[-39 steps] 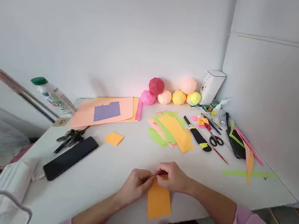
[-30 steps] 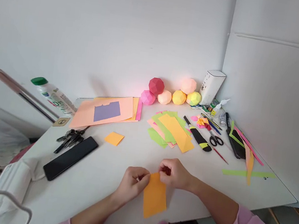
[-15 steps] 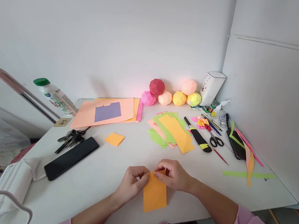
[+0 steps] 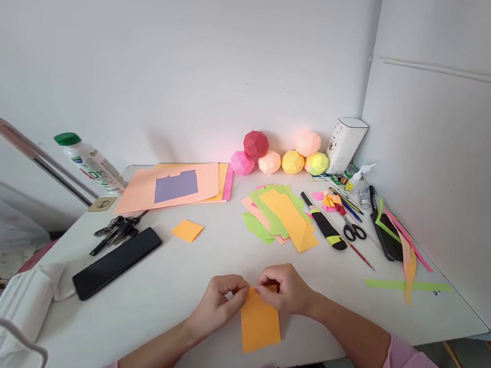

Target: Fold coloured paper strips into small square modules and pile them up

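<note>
An orange paper piece hangs from my fingers near the table's front edge. My left hand pinches its upper left corner between thumb and forefinger. Close beside it, my right hand pinches the top edge, thumb in front, with the other fingers curled behind. A smaller folded orange paper lies on the table to the left, touched by neither hand. Beyond my hands is a pile of green, pink and orange paper pieces.
A black phone and keys lie left. Large coloured sheets and several faceted paper balls are at the back. A utility knife, scissors, glue bottle and paper strips lie right.
The lower part of the orange paper has swung slightly to the right. Both hands keep their pinch, with the fingertips shifted a little.
</note>
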Tool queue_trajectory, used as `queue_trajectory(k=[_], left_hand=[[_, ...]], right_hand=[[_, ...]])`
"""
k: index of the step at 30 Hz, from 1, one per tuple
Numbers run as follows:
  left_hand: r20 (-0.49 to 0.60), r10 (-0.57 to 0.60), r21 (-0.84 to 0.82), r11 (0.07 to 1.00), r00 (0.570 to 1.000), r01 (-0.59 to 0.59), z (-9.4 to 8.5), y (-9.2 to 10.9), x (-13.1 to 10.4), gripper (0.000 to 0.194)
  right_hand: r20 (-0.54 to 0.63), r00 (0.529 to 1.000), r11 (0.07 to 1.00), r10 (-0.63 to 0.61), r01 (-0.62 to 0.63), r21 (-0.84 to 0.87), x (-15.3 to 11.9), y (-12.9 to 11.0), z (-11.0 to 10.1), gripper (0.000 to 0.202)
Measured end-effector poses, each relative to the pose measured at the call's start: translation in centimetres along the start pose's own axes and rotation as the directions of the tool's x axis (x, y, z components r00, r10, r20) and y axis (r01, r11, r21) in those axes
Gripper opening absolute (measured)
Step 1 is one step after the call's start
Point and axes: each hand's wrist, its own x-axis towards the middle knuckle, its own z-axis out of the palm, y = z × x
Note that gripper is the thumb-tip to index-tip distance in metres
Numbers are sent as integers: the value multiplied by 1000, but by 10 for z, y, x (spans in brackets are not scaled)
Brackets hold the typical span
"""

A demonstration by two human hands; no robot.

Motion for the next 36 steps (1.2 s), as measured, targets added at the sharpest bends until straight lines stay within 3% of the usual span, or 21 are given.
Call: queue_trajectory(k=[4,7,9,11,14,17,19,21,25,27,32,36], left_hand=[[-72,-23,-87,996,997,17,-5,0,-1,21],[-173,-71,-179,983,982,39,-10,-2,-1,24],[-187,-78,-251,968,979,29,-12,-4,0,34],[-116,-84,-341,939,990,40,-11,-5,1,46],[150,-139,-548,812,979,199,-5,-3,4,51],[431,-127,-730,532,893,428,2,0,8,56],[488,-123,-794,347,864,498,3,2,9,53],[473,-170,-830,242,864,502,0,3,10,46],[336,-329,-863,268,883,428,-5,0,12,35],[300,-352,-864,294,887,408,-6,-3,13,33],[420,-268,-845,234,867,481,-2,-10,13,41],[380,-288,-857,249,879,451,-3,-9,13,40]], right_hand=[[-47,999,1000,-2,2,15,1,-2,-7,11],[-194,980,999,-43,38,-28,3,-4,-14,12],[-326,931,984,-162,127,-126,4,-5,-17,13],[-400,850,929,-344,245,-278,4,-5,-18,11],[-309,754,775,-580,395,-493,2,-4,-17,10],[-106,754,659,-648,487,-573,-1,-3,-11,9],[-12,764,628,-645,521,-579,-3,-3,-7,8],[38,765,610,-643,542,-578,-3,-2,-3,7],[89,764,603,-639,569,-559,-2,-1,1,7],[107,767,611,-632,579,-540,-1,-1,1,11],[163,778,639,-607,600,-481,-1,0,3,15],[171,783,664,-598,603,-442,-1,1,5,15]])
